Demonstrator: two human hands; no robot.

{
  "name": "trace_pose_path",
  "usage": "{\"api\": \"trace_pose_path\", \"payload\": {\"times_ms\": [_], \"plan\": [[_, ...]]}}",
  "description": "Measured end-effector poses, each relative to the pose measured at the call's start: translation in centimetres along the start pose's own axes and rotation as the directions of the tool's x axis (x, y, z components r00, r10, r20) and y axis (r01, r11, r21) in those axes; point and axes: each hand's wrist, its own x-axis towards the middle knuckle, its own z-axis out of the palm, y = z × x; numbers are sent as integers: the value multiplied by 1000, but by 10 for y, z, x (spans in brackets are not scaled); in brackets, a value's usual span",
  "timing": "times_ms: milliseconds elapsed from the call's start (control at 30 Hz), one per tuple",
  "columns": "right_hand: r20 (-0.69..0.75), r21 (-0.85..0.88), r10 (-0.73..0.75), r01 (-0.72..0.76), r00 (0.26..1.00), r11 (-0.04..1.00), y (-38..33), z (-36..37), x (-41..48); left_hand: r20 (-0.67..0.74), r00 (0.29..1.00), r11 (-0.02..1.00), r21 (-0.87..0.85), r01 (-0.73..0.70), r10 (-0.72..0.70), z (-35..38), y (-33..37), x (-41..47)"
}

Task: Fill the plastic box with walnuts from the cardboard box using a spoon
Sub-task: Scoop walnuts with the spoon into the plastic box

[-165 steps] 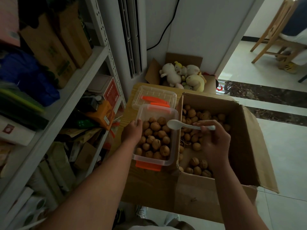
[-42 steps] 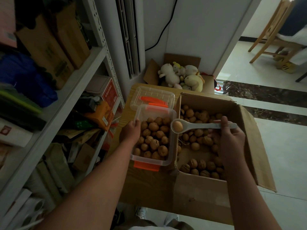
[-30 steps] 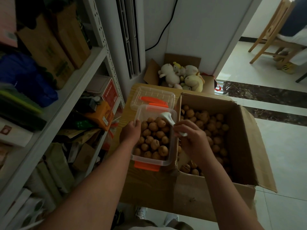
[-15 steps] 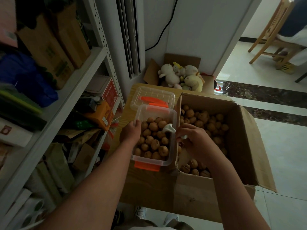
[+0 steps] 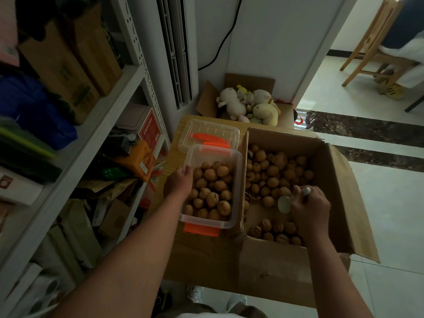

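Observation:
A clear plastic box (image 5: 238, 180) with orange clasps stands on a small wooden table, well filled with walnuts (image 5: 212, 189). My left hand (image 5: 180, 183) grips its left rim. To its right lies an open cardboard box (image 5: 339, 193) holding several loose walnuts (image 5: 273, 173). Inside that box my right hand (image 5: 309, 208) holds a white spoon (image 5: 284, 204), its empty bowl tilted down among the walnuts.
The box's clear lid (image 5: 207, 134) lies behind it on the wooden table (image 5: 181, 128). A crowded metal shelf (image 5: 91, 134) runs along the left. A cardboard box of plush toys (image 5: 249, 104) sits by the wall. Tiled floor and a wooden chair (image 5: 371, 49) are to the right.
My right hand tipped a walnut into the plastic box, then swung right and down with the empty spoon into the cardboard box. My left hand has stayed on the plastic box.

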Motion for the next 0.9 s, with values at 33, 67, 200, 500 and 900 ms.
{"api": "trace_pose_path", "payload": {"times_ms": [33, 67, 200, 500, 900], "plan": [[16, 29, 66, -66, 998, 997, 4, 4, -5, 1, 1000, 1000, 1, -2, 2, 0, 0, 0], [18, 74, 147, -148, 989, 986, 7, 8, -9, 1, 1000, 1000, 5, -4, 4, 0, 1, -1], [27, 280, 524, -510, 851, 813, 4, 16, -13, 4, 1000, 1000, 6, -6, 6, -1, 1, -2], [116, 616, 745, -636, 657, 465, -3, 10, -14, 4, 1000, 1000, 17, -9, 9, -1, 0, 0], [-17, 829, 572, -308, 820, 466, -68, -11, 18, -9, 1000, 1000, 7, -8, 8, 1, -2, 2]]}}
